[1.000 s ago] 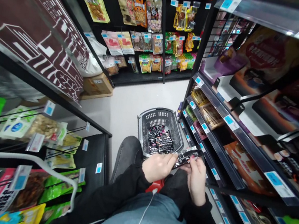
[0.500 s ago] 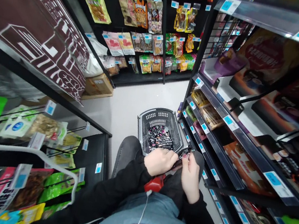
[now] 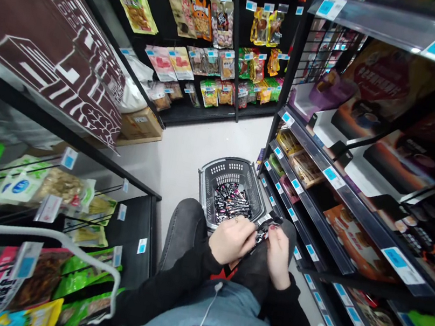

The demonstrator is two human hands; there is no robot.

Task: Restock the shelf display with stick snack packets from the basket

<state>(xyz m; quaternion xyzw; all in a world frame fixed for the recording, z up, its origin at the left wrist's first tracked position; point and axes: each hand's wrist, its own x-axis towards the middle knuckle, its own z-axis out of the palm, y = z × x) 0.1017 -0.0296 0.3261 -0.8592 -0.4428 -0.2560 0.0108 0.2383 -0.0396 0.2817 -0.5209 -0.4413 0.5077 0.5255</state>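
Observation:
My left hand [image 3: 231, 239] and my right hand [image 3: 279, 253] are close together above my lap. Between them is a dark, shiny packet [image 3: 260, 237], creased and partly hidden by my fingers. Both hands are closed, pinching it. Just beyond my hands, a grey plastic basket [image 3: 261, 188] stands on the floor at my knees. Many small dark stick-shaped packets [image 3: 232, 200] with white and pink marks lie loosely in it. A red object [image 3: 223, 274] shows partly below my left hand, at my lap.
Close on my right is a shelf rack [image 3: 315, 166] with price tags and boxed goods. Hanging snack bags [image 3: 222, 25] fill the rack ahead. At left are a shelf [image 3: 134, 227], more snack bags and a white curved tube [image 3: 66, 244]. A cardboard box [image 3: 141, 125] sits behind.
My fingers have shifted slightly on the packet, and more of its shiny surface shows between my hands. Less of the red object is visible. The basket stays in place.

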